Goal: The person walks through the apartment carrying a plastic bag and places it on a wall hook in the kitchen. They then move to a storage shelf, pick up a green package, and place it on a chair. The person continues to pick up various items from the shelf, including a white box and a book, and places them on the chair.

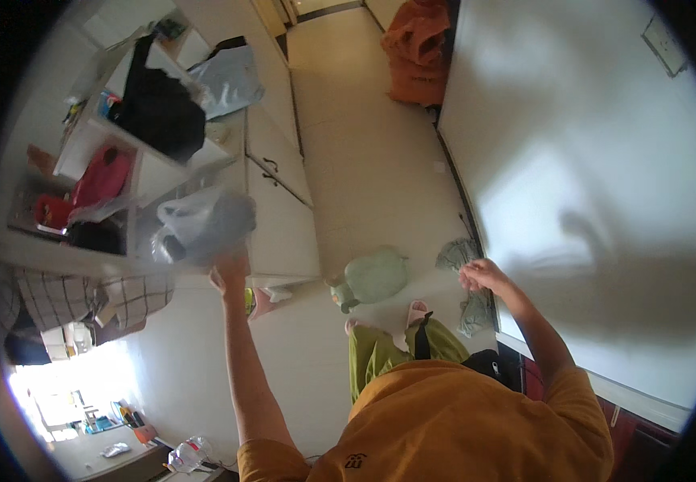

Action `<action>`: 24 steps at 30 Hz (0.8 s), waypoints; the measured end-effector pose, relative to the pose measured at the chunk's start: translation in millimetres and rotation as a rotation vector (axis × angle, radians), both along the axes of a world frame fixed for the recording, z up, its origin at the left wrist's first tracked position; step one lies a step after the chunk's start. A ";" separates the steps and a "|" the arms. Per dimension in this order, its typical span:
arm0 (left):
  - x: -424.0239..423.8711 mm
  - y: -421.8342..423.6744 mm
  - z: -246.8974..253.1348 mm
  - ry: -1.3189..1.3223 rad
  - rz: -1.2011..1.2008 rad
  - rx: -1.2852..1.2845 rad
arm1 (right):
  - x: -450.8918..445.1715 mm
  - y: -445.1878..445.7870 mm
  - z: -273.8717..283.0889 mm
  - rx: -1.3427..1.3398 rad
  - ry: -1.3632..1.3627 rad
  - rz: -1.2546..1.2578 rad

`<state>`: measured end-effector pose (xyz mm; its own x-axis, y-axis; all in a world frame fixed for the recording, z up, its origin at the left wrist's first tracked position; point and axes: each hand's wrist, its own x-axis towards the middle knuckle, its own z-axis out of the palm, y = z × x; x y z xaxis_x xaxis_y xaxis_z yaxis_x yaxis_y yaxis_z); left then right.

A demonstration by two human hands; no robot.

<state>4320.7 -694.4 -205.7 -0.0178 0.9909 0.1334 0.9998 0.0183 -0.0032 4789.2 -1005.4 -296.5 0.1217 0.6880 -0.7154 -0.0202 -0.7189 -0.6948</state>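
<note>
My left hand (228, 272) reaches out to a shelf unit at the left, right beside a translucent plastic bag (212, 220) with things inside. The hand and bag are blurred, and whether the fingers grip the bag does not show clearly. My right hand (481, 276) hangs at the right near the white wall, fingers curled; nothing shows in it. Below it on the floor lies a grey-green cloth (474, 313). A light green animal-shaped mat (377, 276) lies on the floor in front of my pink slippers (418, 310).
The white shelf unit (281, 229) with cabinet doors holds a black bag (164, 114), a pale plastic bag (230, 78) and a pink bag (102, 175). An orange bag (418, 66) stands against the wall ahead. A pink bin (260, 304) sits by the cabinet.
</note>
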 end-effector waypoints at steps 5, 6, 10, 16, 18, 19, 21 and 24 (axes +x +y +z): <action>-20.5 14.5 -27.3 0.206 -0.182 0.094 | 28.8 -37.3 -13.4 -0.081 -0.002 -0.136; -19.6 13.3 -22.5 0.230 -0.202 0.103 | 33.5 -36.8 -8.3 -0.067 -0.003 -0.158; -14.3 22.7 -19.1 0.300 -0.196 0.064 | 56.2 -13.5 -6.1 -0.032 0.024 -0.242; -47.1 33.0 -57.3 0.385 -0.161 0.061 | 86.1 81.3 -17.0 -0.067 -0.034 -0.129; -53.6 31.0 -64.6 0.455 -0.260 0.177 | 84.8 131.7 -5.4 -0.059 -0.043 -0.103; -53.1 31.6 -64.5 0.492 -0.322 0.231 | 91.4 150.7 -10.7 -0.034 0.053 -0.113; -51.6 34.2 -62.5 0.411 -0.320 0.289 | 96.7 197.3 -15.9 -0.038 0.034 -0.076; -28.7 33.3 -39.6 0.328 -0.356 0.396 | 98.0 267.7 -0.5 -0.003 0.033 0.001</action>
